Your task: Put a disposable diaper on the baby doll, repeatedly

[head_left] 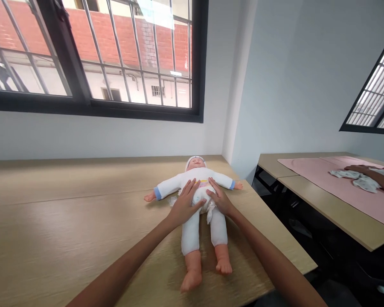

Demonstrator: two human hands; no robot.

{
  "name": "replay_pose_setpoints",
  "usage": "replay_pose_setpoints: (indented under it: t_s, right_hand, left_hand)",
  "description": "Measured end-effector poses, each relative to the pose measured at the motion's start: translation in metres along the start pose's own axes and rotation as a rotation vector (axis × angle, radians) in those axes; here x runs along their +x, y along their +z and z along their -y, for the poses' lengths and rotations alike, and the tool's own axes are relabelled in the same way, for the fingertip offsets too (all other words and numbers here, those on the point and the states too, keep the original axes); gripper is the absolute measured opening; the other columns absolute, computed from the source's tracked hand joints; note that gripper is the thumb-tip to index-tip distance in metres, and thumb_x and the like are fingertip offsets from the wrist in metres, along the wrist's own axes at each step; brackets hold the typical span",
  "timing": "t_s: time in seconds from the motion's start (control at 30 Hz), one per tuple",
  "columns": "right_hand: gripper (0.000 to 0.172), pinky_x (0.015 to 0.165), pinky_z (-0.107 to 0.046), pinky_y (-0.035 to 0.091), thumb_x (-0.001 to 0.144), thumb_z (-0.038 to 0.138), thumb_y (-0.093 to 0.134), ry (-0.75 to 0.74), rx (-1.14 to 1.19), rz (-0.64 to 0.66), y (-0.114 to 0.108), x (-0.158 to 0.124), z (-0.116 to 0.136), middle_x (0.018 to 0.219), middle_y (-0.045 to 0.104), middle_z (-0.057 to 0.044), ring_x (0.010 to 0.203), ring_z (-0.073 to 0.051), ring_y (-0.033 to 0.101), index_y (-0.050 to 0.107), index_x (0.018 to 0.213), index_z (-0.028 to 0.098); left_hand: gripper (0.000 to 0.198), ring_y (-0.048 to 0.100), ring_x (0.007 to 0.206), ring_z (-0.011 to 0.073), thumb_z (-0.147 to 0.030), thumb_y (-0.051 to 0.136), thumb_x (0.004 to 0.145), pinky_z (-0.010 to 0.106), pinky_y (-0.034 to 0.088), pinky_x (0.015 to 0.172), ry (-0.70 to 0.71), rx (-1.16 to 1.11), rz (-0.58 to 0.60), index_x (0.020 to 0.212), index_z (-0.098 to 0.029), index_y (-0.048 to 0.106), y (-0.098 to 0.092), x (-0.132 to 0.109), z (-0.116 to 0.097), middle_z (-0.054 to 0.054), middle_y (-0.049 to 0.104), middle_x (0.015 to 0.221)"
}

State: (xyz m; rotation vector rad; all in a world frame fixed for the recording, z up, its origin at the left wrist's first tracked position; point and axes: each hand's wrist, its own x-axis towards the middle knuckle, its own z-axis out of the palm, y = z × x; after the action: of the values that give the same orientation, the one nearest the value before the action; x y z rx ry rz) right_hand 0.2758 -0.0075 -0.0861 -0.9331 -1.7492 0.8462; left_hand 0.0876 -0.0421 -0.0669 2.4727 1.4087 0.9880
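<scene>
A baby doll (190,243) in white clothes with blue cuffs and a white cap lies on its back on the wooden table (67,226), arms spread and bare feet toward me. Around its hips is a white diaper (199,195), partly covered by my hands. My left hand (186,205) rests flat on the diaper's left side with fingers stretched out. On the other side, my right hand (220,199) lies against the diaper and belly, its fingers extended too. A frilly white edge of the diaper hangs by the doll's thigh.
To the right, across a gap, stands a second table (333,213) with a pink mat (326,179). Another person's arm (377,177) reaches over white patterned cloth (366,183) there. A wall and a barred window (141,55) are behind my table.
</scene>
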Motion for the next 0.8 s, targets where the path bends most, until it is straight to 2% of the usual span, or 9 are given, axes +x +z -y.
replay_pose_setpoints:
  t_s: [0.13,0.33,0.5,0.67,0.8]
  right_hand:
    - [0.074,0.12,-0.042,0.012,0.085,0.062,0.048,-0.009,-0.019,0.005,0.0,0.0,0.002,0.154,0.028,-0.004,0.144,-0.021,0.02,0.037,0.145,0.021]
    - [0.069,0.119,-0.043,0.015,0.086,0.061,0.047,-0.036,-0.036,-0.004,-0.002,-0.001,0.006,0.153,0.03,-0.004,0.144,-0.021,0.023,0.037,0.145,0.025]
    - [0.06,0.118,-0.048,0.013,0.089,0.058,0.045,-0.132,-0.186,-0.045,-0.007,-0.001,0.015,0.152,0.032,-0.006,0.143,-0.023,0.023,0.046,0.139,0.025]
    - [0.049,0.116,-0.053,0.012,0.09,0.055,0.043,-0.14,-0.305,-0.023,-0.009,-0.002,0.019,0.152,0.033,-0.007,0.142,-0.026,0.025,0.06,0.126,0.027]
    - [0.043,0.115,-0.052,0.014,0.091,0.05,0.042,-0.123,-0.334,-0.086,-0.01,-0.001,0.016,0.149,0.039,-0.005,0.14,-0.027,0.03,0.064,0.121,0.029]
  left_hand:
    - [0.075,0.013,0.145,0.0288,-0.064,0.037,0.088,0.049,0.02,0.116,0.008,-0.013,-0.011,0.147,-0.019,0.027,0.003,0.001,0.003,0.013,0.023,0.156]
    - [0.085,0.013,0.145,0.0288,-0.066,0.039,0.087,0.048,0.018,0.117,-0.03,-0.047,-0.021,0.149,-0.014,0.018,0.007,0.001,0.006,0.016,0.021,0.156]
    - [0.082,0.012,0.145,0.0288,-0.066,0.038,0.087,0.049,0.019,0.117,-0.024,-0.015,0.018,0.148,-0.014,0.022,0.0,0.002,0.001,0.016,0.019,0.156]
    - [0.071,0.014,0.145,0.0294,-0.063,0.038,0.089,0.051,0.021,0.115,-0.003,0.062,0.003,0.144,-0.019,0.034,-0.005,0.002,-0.005,0.014,0.023,0.156]
    - [0.075,0.018,0.143,0.0317,-0.061,0.04,0.089,0.052,0.023,0.115,-0.006,0.069,-0.006,0.144,-0.012,0.031,-0.004,0.001,-0.005,0.017,0.027,0.153]
